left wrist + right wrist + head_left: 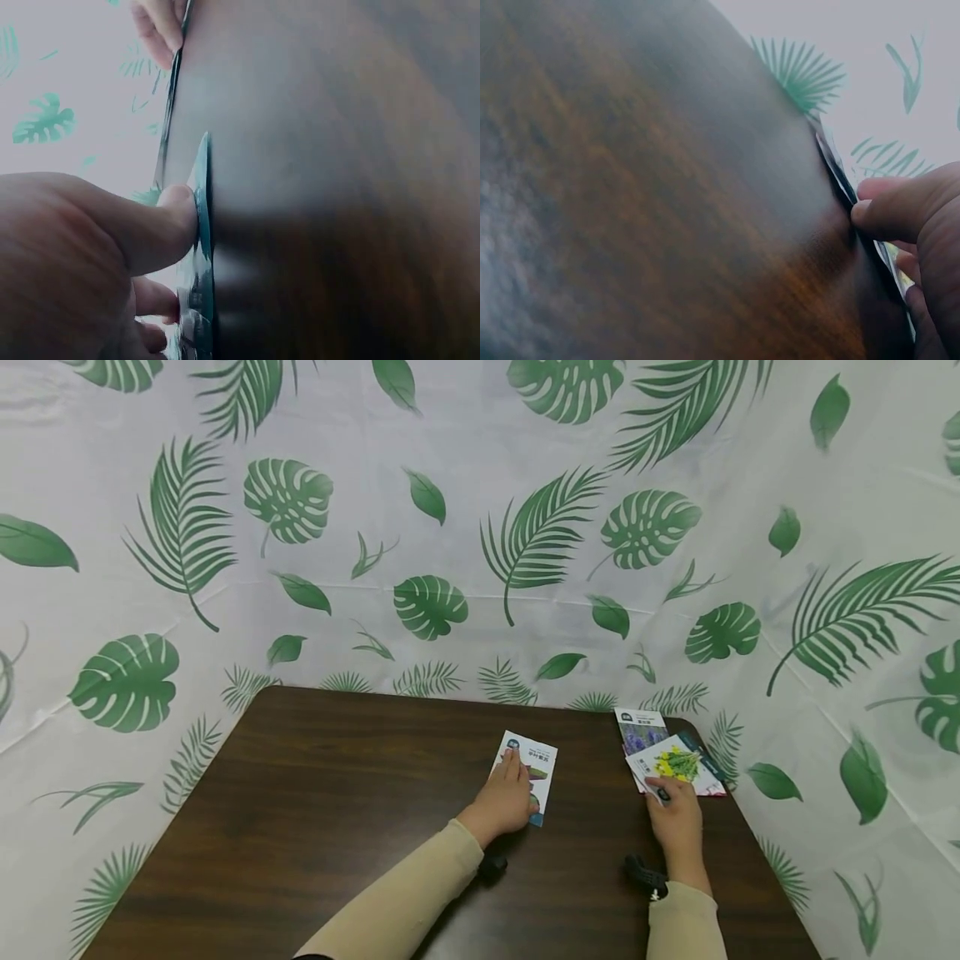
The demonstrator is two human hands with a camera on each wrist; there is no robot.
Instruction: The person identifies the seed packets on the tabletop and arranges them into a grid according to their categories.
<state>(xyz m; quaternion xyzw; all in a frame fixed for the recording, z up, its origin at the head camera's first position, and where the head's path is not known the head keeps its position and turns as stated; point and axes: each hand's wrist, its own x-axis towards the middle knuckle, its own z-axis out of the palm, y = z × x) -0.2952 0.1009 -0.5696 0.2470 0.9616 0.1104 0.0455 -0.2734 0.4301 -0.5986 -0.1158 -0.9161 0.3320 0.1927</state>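
Note:
A white seed packet point(543, 768) with a green and reddish picture lies on the table under my left hand point(506, 797). My left fingers stretch over its face, and the thumb point(176, 225) touches its edge in the left wrist view. On the right, my right hand point(677, 818) pinches the lower edge of a packet with yellow flowers point(677, 763). This packet overlaps others, among them a packet with purple flowers point(641, 731). In the right wrist view, the right thumb point(870, 214) meets the packet's edge; the fingers behind are partly hidden.
The dark wooden table point(300, 793) has its right edge close beside the overlapping packets. A white curtain point(465, 527) printed with green leaves hangs behind and around the table. A black strap point(645, 872) shows at the right wrist.

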